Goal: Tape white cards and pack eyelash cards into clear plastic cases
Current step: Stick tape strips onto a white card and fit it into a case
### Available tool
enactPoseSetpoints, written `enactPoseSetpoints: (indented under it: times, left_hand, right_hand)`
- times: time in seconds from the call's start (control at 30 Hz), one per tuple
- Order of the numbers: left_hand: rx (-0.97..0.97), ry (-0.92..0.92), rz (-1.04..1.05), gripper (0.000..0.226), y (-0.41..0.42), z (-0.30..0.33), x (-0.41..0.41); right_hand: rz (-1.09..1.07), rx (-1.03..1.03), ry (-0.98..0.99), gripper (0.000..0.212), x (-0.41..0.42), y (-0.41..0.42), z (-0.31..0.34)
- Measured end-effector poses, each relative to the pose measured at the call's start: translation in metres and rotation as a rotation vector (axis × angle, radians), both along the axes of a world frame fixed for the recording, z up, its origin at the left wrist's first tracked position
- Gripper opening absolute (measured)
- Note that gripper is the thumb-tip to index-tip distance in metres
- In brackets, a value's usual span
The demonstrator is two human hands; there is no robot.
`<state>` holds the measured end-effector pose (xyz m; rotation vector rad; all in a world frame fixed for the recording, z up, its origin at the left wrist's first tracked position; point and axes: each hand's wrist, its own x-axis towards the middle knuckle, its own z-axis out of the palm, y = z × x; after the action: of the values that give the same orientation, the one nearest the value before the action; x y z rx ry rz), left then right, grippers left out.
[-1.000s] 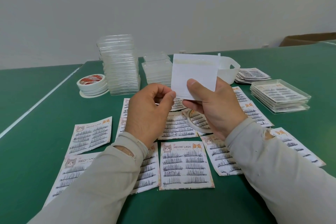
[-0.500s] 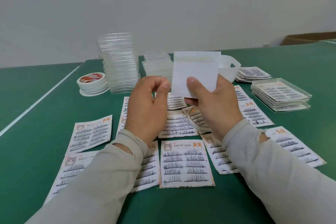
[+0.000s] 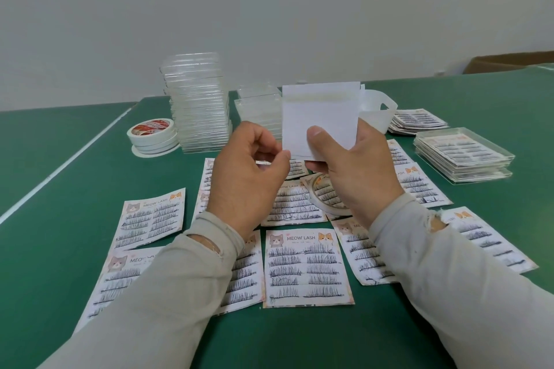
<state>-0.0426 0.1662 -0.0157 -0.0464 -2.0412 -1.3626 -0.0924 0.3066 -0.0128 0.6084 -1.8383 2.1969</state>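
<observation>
Above table [image 3: 60,249], right hand [image 3: 356,171] pinching white card [image 3: 320,120]

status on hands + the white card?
Right hand grips the white rectangular card, held upright above the green table. Left hand curled at the card's lower left corner, contact unclear. Nothing in the way.

We see a plain off-white wall [image 3: 269,9] filling the upper half of the view, evenly and softly lit, without hard shadows. Below it spreads a dark green desk [image 3: 45,249] with a matte surface, crossed on the left by a thin white line [image 3: 75,156] that runs diagonally toward the wall. At the far right a brown cardboard box [image 3: 509,61] shows behind the desk.
</observation>
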Motion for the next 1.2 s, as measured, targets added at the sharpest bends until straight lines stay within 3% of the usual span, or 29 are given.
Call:
enactPoseSetpoints:
  times: [0.2,0.5,0.73,0.83,1.2]
  left_hand:
    - [-0.021,-0.033,0.028,0.029,-0.003,0.003,-0.001]
    - [0.267,-0.052,-0.042,0.018,-0.008,0.005,-0.003]
    - [-0.095,0.010,0.046,0.044,-0.004,0.001,0.001]
    - [-0.201,0.030,0.039,0.018,-0.005,0.001,0.001]
    - [-0.244,0.108,0.004,0.017,-0.007,-0.006,-0.003]
  right_hand:
    - [0.006,0.183,0.173,0.023,0.005,0.000,0.004]
    - [0.109,-0.133,-0.229,0.008,-0.002,0.006,0.004]
    - [0.096,-0.159,-0.260,0.011,-0.006,0.009,0.004]
    - [0.074,-0.156,-0.261,0.012,-0.006,0.009,0.003]
    - [0.048,-0.121,-0.235,0.010,-0.007,0.008,0.002]
